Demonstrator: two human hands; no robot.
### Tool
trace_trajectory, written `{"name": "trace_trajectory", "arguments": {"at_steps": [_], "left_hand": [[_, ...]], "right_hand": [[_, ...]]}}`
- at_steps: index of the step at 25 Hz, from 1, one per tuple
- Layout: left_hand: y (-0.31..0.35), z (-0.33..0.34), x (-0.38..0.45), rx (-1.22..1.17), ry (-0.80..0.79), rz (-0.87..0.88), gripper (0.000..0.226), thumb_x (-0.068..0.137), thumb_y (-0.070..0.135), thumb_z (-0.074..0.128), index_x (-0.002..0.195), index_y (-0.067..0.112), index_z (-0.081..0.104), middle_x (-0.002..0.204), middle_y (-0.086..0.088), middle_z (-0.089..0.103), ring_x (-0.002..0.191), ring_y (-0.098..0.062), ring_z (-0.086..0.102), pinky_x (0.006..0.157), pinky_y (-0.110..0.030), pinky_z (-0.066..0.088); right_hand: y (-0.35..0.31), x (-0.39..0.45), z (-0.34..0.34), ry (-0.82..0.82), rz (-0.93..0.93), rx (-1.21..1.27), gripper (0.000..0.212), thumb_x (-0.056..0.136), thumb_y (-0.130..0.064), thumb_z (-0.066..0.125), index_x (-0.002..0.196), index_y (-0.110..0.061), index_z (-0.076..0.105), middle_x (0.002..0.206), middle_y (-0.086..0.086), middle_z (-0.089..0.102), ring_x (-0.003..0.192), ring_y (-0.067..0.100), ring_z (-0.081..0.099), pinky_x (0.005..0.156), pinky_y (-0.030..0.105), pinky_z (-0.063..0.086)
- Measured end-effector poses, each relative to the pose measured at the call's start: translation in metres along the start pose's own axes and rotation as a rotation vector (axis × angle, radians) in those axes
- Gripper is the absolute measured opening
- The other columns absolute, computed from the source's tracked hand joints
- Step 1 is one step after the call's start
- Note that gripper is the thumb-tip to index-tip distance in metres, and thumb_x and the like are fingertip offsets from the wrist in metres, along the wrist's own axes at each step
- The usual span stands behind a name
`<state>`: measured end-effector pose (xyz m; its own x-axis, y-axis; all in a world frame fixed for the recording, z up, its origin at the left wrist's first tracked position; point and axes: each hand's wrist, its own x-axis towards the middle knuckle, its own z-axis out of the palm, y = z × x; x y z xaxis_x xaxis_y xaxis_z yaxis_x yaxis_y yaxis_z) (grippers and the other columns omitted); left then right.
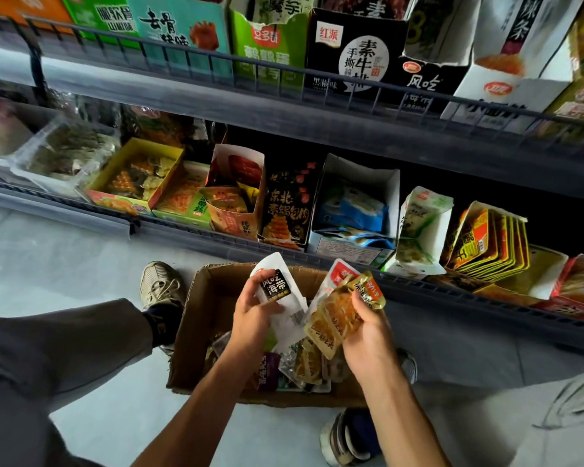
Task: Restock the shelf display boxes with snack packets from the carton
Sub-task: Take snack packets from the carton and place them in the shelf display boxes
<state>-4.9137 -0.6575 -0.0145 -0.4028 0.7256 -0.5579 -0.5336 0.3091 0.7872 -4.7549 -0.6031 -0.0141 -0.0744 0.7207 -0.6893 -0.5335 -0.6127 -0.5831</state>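
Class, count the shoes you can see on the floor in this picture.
3: a pale laced shoe left of the carton, a dark one below it, another's edge behind the right hand.

The light is soft and even, falling from above and leaving the pale floor [64, 244] bright, with a faint sheen. Deep shadow fills the space under the upper shelf rail [284, 106], behind the display boxes. Packets left of that rail, toward the frame edge, are smeared and out of focus. Wide-angle distortion bows the rail and stretches the corners. The hands and carton [196, 332] below the rail are fairly sharp, with slight softness overall.
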Motion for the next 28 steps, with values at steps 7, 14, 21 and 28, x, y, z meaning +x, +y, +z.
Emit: {"name": "trace_trajectory", "arguments": {"at_steps": [7, 14, 21, 28], "left_hand": [[0.006, -0.005, 0.011, -0.003, -0.096, -0.116, 0.043, 0.088, -0.009, 0.044, 0.113, 0.015, 0.070, 0.116, -0.021, 0.068, 0.104, -0.035, 0.064, 0.092, -0.052, 0.052], [0.023, 0.000, -0.001, -0.178, -0.139, -0.304, 0.021, 0.082, 0.021, 0.050, 0.089, 0.011, 0.067, 0.084, -0.013, 0.062, 0.073, -0.027, 0.060, 0.070, -0.036, 0.049], [0.051, 0.032, -0.019, 0.062, -0.487, -0.254, 0.044, 0.097, 0.044, 0.048, 0.126, 0.015, 0.064, 0.120, -0.016, 0.070, 0.107, -0.031, 0.068, 0.089, -0.044, 0.051], [0.091, 0.095, -0.031, 0.160, -0.498, -0.025, 0.033, 0.087, -0.006, 0.064, 0.119, 0.000, 0.058, 0.104, -0.023, 0.072, 0.091, -0.039, 0.071, 0.077, -0.051, 0.059]], "right_hand": [[-0.016, -0.006, 0.000, -0.151, 0.175, 0.142, 0.039, 0.081, -0.016, 0.063, 0.118, -0.004, 0.063, 0.098, 0.016, 0.073, 0.087, 0.029, 0.069, 0.085, 0.049, 0.053], [-0.009, -0.009, 0.001, -0.311, 0.184, -0.067, 0.041, 0.085, -0.007, 0.062, 0.125, -0.009, 0.062, 0.102, 0.016, 0.072, 0.087, 0.028, 0.071, 0.074, 0.044, 0.057], [-0.022, -0.024, 0.027, -0.237, -0.140, -0.176, 0.034, 0.085, -0.004, 0.064, 0.119, -0.009, 0.066, 0.111, 0.020, 0.072, 0.104, 0.039, 0.068, 0.084, 0.048, 0.054], [-0.094, -0.049, 0.041, -0.081, -0.617, -0.715, 0.060, 0.080, -0.068, 0.064, 0.131, -0.039, 0.053, 0.132, 0.000, 0.060, 0.115, 0.018, 0.064, 0.093, 0.046, 0.056]]}}
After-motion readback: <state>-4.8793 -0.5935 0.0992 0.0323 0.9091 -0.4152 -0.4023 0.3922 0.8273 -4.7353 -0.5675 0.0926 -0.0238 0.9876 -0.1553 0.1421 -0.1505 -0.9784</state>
